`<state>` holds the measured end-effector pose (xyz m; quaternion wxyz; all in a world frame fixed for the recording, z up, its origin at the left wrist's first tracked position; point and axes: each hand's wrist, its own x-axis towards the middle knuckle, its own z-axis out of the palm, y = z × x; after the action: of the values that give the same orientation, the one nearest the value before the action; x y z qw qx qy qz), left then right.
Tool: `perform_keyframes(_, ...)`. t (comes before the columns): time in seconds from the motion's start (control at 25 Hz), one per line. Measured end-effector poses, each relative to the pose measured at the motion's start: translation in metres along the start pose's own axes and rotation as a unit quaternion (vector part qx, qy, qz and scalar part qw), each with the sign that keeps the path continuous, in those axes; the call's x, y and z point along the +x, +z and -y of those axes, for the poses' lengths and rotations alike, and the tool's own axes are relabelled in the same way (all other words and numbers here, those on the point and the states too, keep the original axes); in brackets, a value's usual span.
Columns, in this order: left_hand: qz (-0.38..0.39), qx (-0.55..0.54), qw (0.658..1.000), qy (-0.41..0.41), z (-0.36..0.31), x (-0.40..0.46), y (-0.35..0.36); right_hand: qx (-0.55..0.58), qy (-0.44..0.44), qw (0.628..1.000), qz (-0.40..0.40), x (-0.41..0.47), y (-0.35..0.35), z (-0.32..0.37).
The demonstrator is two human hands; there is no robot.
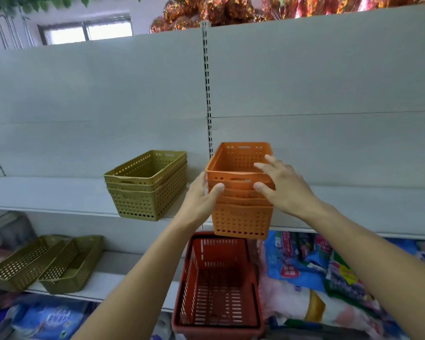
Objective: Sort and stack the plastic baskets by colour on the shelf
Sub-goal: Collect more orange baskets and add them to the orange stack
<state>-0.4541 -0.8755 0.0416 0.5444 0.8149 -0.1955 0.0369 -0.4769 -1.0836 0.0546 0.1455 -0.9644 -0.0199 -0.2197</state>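
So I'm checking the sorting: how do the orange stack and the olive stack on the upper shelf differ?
The orange stack looks taller than the olive stack. Left hand and right hand touch the orange stack; the olive stack stands untouched to its left. Both are nested perforated baskets on the same shelf.

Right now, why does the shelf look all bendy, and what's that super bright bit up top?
Head view: the wide-angle lens bows the shelf edges and the back panels; the window at the top left is blown out to white; the orange baskets and both hands look fairly sharp, while the corners blur.
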Motion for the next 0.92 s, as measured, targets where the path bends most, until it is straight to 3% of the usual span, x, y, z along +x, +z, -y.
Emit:
perform_keyframes(0.08,-0.037,0.053,0.998,-0.024,0.014,-0.016,0.001,-0.001,-0.022,0.999,-0.035,-0.015,0.011,0.001)
perform_keyframes(0.24,-0.073,0.084,0.994,0.019,0.046,-0.051,0.011,0.024,-0.049,0.992,-0.113,-0.058,0.043,0.003)
perform_keyframes(0.36,-0.084,0.085,0.993,0.021,0.077,-0.076,0.016,0.083,-0.031,0.989,-0.123,-0.095,0.074,0.005)
perform_keyframes(0.64,-0.046,0.143,0.988,-0.024,0.179,-0.123,-0.011,0.107,-0.014,0.994,-0.024,-0.148,0.168,0.057)
perform_keyframes(0.92,-0.029,0.205,0.973,-0.099,0.314,-0.165,-0.17,0.153,0.023,0.986,0.062,-0.123,0.301,0.212)
